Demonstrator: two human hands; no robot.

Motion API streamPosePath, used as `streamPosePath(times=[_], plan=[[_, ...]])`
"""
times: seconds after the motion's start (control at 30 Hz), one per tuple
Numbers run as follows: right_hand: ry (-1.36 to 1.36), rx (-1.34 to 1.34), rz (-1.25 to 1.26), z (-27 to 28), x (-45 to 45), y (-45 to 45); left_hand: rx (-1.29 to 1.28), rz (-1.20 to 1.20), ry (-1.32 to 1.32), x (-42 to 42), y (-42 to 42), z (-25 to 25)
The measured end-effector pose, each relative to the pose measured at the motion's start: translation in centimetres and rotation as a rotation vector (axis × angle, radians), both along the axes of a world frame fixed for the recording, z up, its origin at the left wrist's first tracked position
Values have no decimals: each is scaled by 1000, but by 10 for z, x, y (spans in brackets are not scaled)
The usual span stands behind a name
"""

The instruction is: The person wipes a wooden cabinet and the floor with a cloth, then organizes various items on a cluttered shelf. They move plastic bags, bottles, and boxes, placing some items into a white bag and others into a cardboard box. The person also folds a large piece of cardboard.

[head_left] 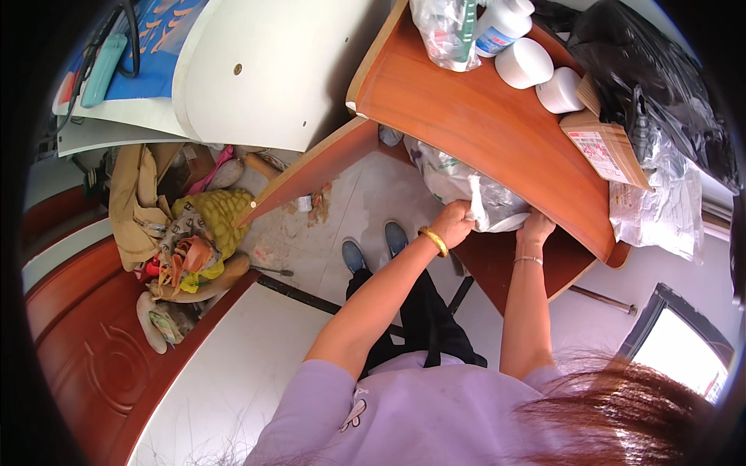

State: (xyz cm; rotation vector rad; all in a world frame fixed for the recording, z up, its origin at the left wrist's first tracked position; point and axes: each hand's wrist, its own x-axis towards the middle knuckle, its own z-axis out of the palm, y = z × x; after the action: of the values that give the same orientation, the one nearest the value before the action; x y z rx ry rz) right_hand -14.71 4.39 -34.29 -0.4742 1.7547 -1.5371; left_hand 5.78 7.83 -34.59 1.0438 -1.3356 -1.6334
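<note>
A full, whitish plastic bag point(446, 172) lies partly beneath the overhanging top of an orange-brown wooden desk point(478, 116). My left hand point(454, 224), with a gold bangle at the wrist, grips a twisted white end of the bag. At the bag's right edge, close under the desk's edge, my right hand point(535, 226) holds its rim; the fingertips are partly hidden. What the bag contains cannot be made out. Several white plastic containers, among them a round jar point(524, 63), stand on the desk above.
A wooden side panel point(315, 169) slants down at the left. Beyond it lie a yellow mesh sack point(218, 215) and cardboard point(131, 204). A torn cardboard box point(603, 148) and black plastic bag point(647, 70) sit at the desk's right. A framed screen point(679, 343) stands lower right.
</note>
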Motion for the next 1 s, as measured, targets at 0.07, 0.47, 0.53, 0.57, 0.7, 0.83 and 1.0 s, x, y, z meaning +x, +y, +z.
streamPosePath(times=[0.07, 0.47, 0.53, 0.57, 0.7, 0.83, 1.0], plan=[[-18, -67, 51, -18, -9, -12, 46, 13, -152, -6, -12, 2], [-411, -59, 36, -57, -36, -1, 186, 144, -314, 26, -13, -55], [-475, -28, -7, -38, -9, 13, 151, 120, -279, 25, -14, -58], [-526, 9, -42, -38, 0, 26, 134, 78, -278, 27, -21, -59], [-532, 527, -77, -44, 63, 71, 134, -45, -323, 35, -30, -79], [-538, 474, 312, -51, 100, 29, 206, 12, -292, 49, -22, -61], [-896, 62, 424, -103, 81, -14, 385, 395, -87, 128, 43, -47]])
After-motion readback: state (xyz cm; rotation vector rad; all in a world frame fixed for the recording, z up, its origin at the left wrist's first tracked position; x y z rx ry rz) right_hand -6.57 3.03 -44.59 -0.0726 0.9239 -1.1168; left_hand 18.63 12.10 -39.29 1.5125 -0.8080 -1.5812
